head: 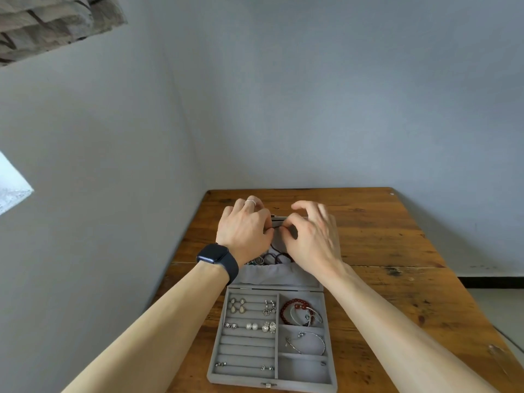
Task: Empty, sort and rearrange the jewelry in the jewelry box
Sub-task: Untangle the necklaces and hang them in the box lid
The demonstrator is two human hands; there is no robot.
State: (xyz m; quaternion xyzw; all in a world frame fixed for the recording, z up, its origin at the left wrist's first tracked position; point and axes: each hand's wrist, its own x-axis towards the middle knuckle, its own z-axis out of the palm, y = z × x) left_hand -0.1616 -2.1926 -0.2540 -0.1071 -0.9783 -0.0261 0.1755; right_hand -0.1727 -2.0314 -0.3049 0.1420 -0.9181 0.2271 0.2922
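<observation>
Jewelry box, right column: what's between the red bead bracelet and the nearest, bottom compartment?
Head view: the middle compartment, holding a thin silver bangle, lies between the red bead bracelet and the bottom compartment.

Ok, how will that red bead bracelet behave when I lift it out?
The red bracelet is strung beads, so probably floppy, sagging from one pinch. Silver bangles overlap it, so they may snag and drag along. Round beads look smooth, possibly slippery.
</observation>
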